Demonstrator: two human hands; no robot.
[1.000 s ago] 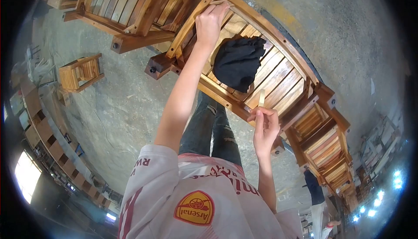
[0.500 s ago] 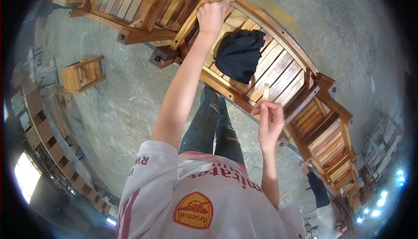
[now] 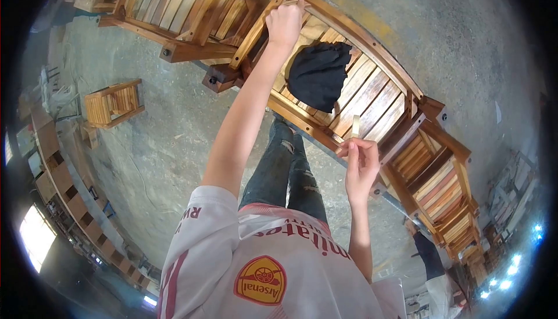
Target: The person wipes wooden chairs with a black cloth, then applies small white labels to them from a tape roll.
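Observation:
A slatted wooden chair [image 3: 372,95] with thick framing stands in front of me, its slats glossy in places. Across the slats lies a crumpled black cloth [image 3: 319,77]. At the far left corner of the frame, my left hand [image 3: 285,24] is closed in a fist against the wood; whatever is inside its fingers is hidden. Near the closer right corner, my right hand [image 3: 362,159] pinches a thin, flat, pale strip [image 3: 356,125] between thumb and fingers, pointing away from me. What kind of strip it is cannot be made out.
More wooden chairs stand in line, one at the upper left [image 3: 174,5] and others at the right [image 3: 433,185]. A small wooden piece [image 3: 114,103] sits on the concrete floor at left. Another person's dark sleeve [image 3: 427,255] shows at lower right.
Both hands keep nearly the same places and grips. The view has shifted slightly, and the other person's arm at lower right has moved a little.

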